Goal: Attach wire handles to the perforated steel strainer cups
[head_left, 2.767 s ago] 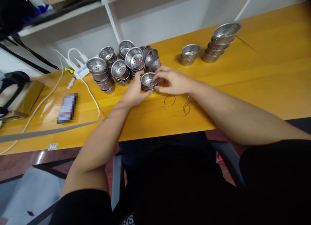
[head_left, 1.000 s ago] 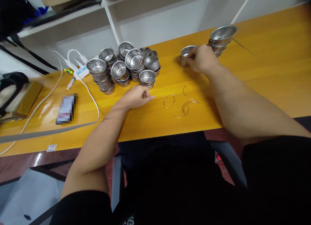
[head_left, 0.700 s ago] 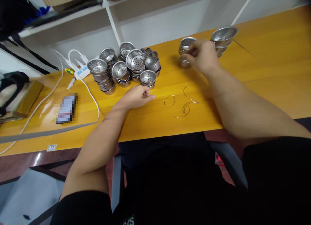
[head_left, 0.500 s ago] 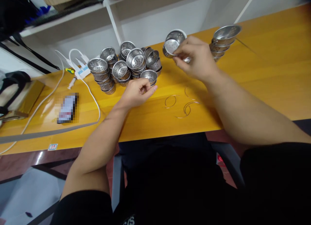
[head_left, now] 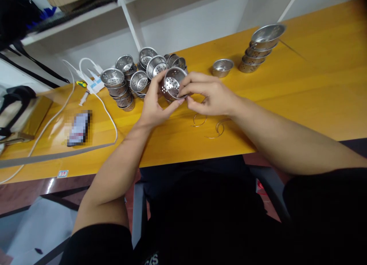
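Observation:
A perforated metal cup (head_left: 172, 84) is held between my two hands above the table, its open mouth tilted toward me. My left hand (head_left: 153, 104) curves around its left side, with the thumb along the bottom. On the right, the fingers of my right hand (head_left: 210, 93) pinch the lower right rim. Just behind the held cup are stacks of similar cups, among them a cup (head_left: 157, 66) and a leaning one (head_left: 139, 82). Thin wire rings (head_left: 220, 129) lie on the table below my right hand.
A lone metal cup (head_left: 223, 68) stands beyond my right hand, beside a tilted stack of cups (head_left: 252, 60). To the left are another stack (head_left: 117, 91), a power strip (head_left: 96, 83) with white cables, and a blurred-out object (head_left: 79, 128). Shelving (head_left: 130, 20) rises behind.
My right hand has brought a cup leftward and down to my left hand, which has opened around it. The lone cup on the table, partly hidden before, now shows fully.

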A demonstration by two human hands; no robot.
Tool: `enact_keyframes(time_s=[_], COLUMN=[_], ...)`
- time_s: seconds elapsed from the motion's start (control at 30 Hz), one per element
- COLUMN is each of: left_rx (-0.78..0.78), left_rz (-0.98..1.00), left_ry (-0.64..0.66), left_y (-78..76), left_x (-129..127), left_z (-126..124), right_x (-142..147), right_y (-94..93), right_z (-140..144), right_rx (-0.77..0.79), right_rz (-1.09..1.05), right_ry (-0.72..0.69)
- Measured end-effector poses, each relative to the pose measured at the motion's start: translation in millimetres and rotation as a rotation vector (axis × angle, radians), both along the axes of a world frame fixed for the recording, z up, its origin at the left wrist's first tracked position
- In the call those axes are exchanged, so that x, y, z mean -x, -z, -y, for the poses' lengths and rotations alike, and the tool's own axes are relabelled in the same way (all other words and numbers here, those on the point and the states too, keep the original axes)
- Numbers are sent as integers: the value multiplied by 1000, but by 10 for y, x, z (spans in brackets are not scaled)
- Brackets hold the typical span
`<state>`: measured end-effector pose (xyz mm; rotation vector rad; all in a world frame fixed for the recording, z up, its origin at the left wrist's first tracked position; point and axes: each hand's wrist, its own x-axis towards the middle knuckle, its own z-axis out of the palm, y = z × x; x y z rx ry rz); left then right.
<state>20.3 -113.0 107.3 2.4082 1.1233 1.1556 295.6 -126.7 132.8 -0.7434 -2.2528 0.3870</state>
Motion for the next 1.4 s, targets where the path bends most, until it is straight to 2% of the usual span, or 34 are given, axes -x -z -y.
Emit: enact_keyframes(time_s=[0.27, 0.5, 0.6, 0.67, 0.77, 0.87, 0.93, 0.97, 1.03, 1.13, 1.27, 1.4], left_rx=[65, -20, 6, 18, 11, 10, 22, 25, 12, -59, -184, -193], left_rz=[-53, -115, -107, -99, -121, -156, -153, -135, -63, 75, 182, 230], left_ry=[-52, -71, -96, -117, -130, -151, -174, -174, -136, -18, 137, 163], left_y=[-69, -105, -121, -127, -135, -154, -156, -144, -76, 144, 506, 685], left_x=[-76, -58, -44, -27, 4, 18, 21, 25, 50, 134, 261, 306], left_z=[73, 44, 55, 54, 41, 40, 44, 39, -14, -244, -697, -931], right_x=[-76, -14, -119, -285, -598, -842, -929, -952, -956, -855, -563, -284], right_y=[-65, -86, -172, -255, -358, -346, -259, -202, -92, -28, -169, -313], right_z=[28, 71, 32, -52, -238, -410, -492, -524, -566, -561, -409, -226], right_rx=[-1, 4, -6, 42, 255, 665, 886, 937, 935, 826, 601, 493], right_rz=[48, 29, -53, -6, 375, 796, 875, 862, 799, 795, 957, 1042], right_ry=[109, 37, 52, 118, 228, 310, 363, 368, 339, 253, 298, 413])
